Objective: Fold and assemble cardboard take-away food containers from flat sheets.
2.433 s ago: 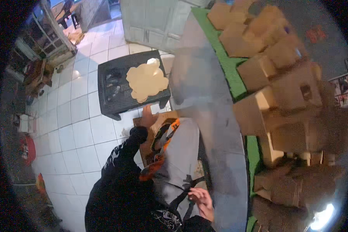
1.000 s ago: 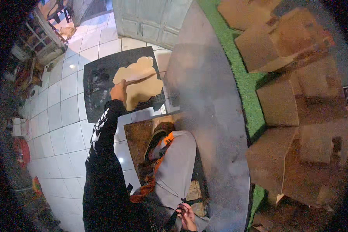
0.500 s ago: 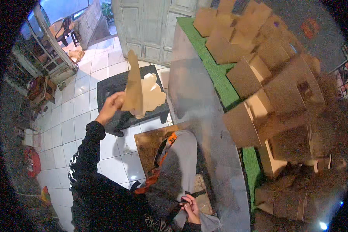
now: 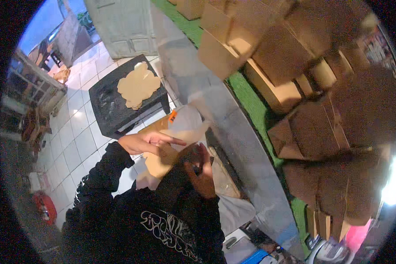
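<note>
In front of my lap, my left hand (image 4: 146, 143) grips a scalloped, tan cardboard piece (image 4: 156, 165), with its index finger stretched toward my right hand. Close beside it, my right hand (image 4: 202, 176) curls its fingers around a small dark thing, blurred and partly hidden, whose kind I cannot make out. The two hands nearly meet over the piece. Beyond them, a pile of similar cardboard cutouts (image 4: 138, 86) lies on a low black table (image 4: 105, 99). Grey cloth with an orange edge (image 4: 185, 121) covers my leg.
Stacked brown cardboard boxes (image 4: 286, 57) fill the right side on a green mat (image 4: 251, 94), above a grey ledge (image 4: 215, 101). White floor tiles (image 4: 77, 114) stretch leftward. A pale door (image 4: 121, 28) stands behind the table; a red object (image 4: 45, 207) is at far left.
My left hand has brought the cardboard piece from above the black table to my lap. My right hand has risen to meet it. The view has shifted toward the right.
</note>
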`<state>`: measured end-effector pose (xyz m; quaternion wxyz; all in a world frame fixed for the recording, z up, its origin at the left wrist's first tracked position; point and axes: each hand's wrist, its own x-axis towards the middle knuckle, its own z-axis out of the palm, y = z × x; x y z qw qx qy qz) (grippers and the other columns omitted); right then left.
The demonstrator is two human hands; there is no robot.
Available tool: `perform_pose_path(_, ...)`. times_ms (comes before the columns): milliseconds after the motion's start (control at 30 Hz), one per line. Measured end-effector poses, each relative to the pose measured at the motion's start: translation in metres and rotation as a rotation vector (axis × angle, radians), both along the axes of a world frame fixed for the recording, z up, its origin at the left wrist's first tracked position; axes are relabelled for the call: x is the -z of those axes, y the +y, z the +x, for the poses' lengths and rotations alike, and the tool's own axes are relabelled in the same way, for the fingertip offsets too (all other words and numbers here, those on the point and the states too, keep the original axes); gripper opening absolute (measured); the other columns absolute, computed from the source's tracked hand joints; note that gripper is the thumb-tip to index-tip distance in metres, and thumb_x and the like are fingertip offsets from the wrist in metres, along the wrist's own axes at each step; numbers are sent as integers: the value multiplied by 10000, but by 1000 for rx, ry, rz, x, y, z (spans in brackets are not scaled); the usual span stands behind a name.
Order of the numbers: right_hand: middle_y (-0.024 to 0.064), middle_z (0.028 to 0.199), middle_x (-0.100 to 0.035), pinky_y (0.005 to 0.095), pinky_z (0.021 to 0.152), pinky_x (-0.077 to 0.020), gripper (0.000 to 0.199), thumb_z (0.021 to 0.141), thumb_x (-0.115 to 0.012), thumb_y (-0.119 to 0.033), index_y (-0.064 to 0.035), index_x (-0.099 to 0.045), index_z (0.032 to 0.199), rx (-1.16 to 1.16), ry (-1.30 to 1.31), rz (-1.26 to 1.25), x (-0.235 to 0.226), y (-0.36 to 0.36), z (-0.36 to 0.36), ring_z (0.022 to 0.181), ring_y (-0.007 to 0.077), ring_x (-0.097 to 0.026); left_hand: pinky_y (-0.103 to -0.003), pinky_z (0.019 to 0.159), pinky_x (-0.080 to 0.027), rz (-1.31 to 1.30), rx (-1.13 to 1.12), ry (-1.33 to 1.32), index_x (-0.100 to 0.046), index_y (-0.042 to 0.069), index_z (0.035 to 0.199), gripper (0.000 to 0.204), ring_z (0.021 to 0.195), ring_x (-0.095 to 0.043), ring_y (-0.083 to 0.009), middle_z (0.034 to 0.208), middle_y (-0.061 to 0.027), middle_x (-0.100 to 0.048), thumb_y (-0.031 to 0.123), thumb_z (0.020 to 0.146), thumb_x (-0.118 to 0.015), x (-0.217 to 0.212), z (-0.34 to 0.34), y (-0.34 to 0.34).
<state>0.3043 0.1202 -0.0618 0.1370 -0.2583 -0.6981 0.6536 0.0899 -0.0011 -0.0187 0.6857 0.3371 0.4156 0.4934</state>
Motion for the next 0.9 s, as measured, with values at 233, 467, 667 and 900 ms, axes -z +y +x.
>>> perform_pose_path(233,145,1310,-478,335,1008,-374,526,871,-591,-49,26,-367,1341,161,301,-368,40,-13,24,1207,241,-464,-307,1095,-217,12,53,-98,-366,-20,1383,639,1340,-301,-187,1443,-114,-343,163,842,-652,5,51,13)
perform_pose_path(467,148,1176,-531,370,956,-410,534,811,-687,-77,-10,-463,1292,282,326,242,14,-10,33,1095,276,-499,-345,1090,-247,-12,-13,-149,-264,25,1419,756,1323,-323,-194,1400,-98,-366,484,892,-551,-28,76,23)
perform_pose_path(667,115,992,-562,370,823,-443,333,783,-729,-198,-34,-638,1058,400,421,591,-45,-3,42,894,261,-549,-331,1016,-372,-22,-156,-279,-328,-12,1379,859,1194,-472,-196,1296,-128,-486,617,832,-539,-57,98,20)
perform_pose_path(900,44,927,-588,407,777,-436,297,841,-606,-310,-74,-689,1000,362,456,938,-86,-4,72,869,254,-523,-386,1062,-332,-50,-334,-352,-280,31,1421,754,1273,-430,-261,1391,-150,-419,429,868,-602,-60,101,11)
